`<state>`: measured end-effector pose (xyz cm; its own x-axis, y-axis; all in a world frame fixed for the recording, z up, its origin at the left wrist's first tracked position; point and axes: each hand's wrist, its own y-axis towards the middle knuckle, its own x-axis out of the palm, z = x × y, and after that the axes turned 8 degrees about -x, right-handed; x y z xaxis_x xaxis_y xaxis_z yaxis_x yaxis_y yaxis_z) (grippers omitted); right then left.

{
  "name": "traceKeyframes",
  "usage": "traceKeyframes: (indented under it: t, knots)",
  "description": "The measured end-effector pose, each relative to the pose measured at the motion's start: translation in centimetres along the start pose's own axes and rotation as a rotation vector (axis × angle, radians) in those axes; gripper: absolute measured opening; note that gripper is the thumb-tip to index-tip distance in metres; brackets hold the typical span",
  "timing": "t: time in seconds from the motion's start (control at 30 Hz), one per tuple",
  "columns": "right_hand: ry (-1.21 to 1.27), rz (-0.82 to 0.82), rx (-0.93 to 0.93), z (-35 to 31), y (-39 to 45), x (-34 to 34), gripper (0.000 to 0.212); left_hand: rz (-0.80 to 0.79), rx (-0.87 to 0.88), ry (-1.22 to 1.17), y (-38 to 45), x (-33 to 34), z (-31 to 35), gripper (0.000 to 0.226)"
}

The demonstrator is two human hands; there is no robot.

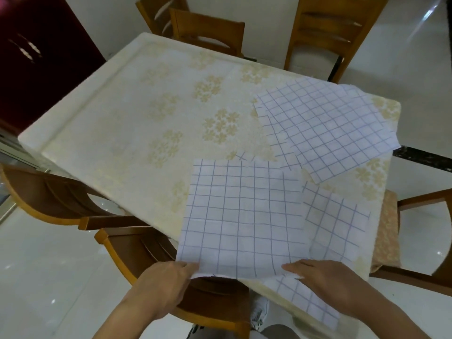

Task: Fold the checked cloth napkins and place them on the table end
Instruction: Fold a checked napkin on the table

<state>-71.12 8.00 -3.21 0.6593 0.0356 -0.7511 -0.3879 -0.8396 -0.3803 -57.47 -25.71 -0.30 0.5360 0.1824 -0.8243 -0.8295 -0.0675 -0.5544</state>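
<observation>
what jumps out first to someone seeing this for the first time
The white napkin with blue checks at the table's near edge, its near corners held by the left hand and right hand. More checked napkins lie overlapped toward the right end of the floral-patterned table, with wooden chairs around it.

The table [122,99] carries every cloth at its near right end. One napkin [244,216] lies at the table's near edge, overhanging it toward the person; the left hand [163,285] holds its near left corner, the right hand [332,282] its near right corner. A second napkin [325,126] lies behind and to the right, toward the table's far right corner. A third napkin [337,221] lies just right of the first, partly under it. Chairs [208,30] stand behind the table.
</observation>
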Motion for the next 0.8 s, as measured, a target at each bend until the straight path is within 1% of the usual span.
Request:
traceKeyframes:
  t: [0.03, 0.1, 0.13, 0.2, 0.27, 0.3, 0.33, 0.37, 0.4, 0.43, 0.5, 0.57, 0.67, 0.8]
  knots:
    - [0.026, -0.034, 0.016, 0.2, 0.7, -0.5, 0.047, -0.018, 0.008, 0.016, 1.0, -0.3, -0.3, 0.039]
    - [0.036, -0.091, 0.069, 0.5, 2.0, -1.7, 0.061, -0.019, 0.016, 0.066, 3.0, -1.0, -1.1, 0.037]
    - [0.046, -0.096, 0.108, 0.7, 2.7, -2.3, 0.061, -0.004, 0.028, 0.114, 4.1, -1.4, -1.5, 0.038]
    - [0.030, -0.084, 0.170, 1.2, 4.2, -3.3, 0.058, 0.063, 0.040, 0.170, 6.7, -1.8, -2.1, 0.043]
    - [-0.013, -0.021, 0.194, 2.3, 5.6, -3.9, 0.053, 0.153, 0.038, 0.187, 9.4, -2.3, -2.7, 0.045]
    - [-0.025, 0.020, 0.199, 3.0, 6.4, -4.0, 0.054, 0.198, 0.037, 0.185, 10.7, -2.6, -3.0, 0.045]
    - [-0.027, 0.053, 0.220, 3.6, 7.2, -4.1, 0.062, 0.251, 0.035, 0.158, 12.0, -2.7, -3.5, 0.045]
    - [-0.044, 0.080, 0.239, 4.2, 8.0, -4.2, 0.075, 0.292, 0.044, 0.143, 13.4, -2.6, -4.0, 0.047]
    - [-0.097, 0.112, 0.235, 4.9, 8.9, -4.4, 0.083, 0.327, 0.055, 0.138, 14.7, -2.7, -4.4, 0.047]
    - [-0.155, 0.186, 0.206, 5.7, 9.8, -4.3, 0.081, 0.357, 0.059, 0.138, 15.9, -2.8, -4.7, 0.045]
    - [-0.205, 0.289, 0.158, 7.5, 11.3, -4.2, 0.060, 0.397, 0.063, 0.133, 18.1, -3.2, -5.1, 0.048]
    - [-0.196, 0.307, 0.157, 9.0, 13.3, -4.1, 0.050, 0.394, 0.063, 0.127, 20.2, -3.4, -5.7, 0.061]
    - [-0.233, 0.325, 0.177, 10.9, 15.9, -4.0, 0.047, 0.372, 0.075, 0.080, 23.0, -3.6, -6.6, 0.066]
    - [-0.258, 0.330, 0.224, 12.9, 18.5, -3.7, 0.050, 0.359, 0.102, 0.059, 25.9, -3.6, -7.5, 0.068]
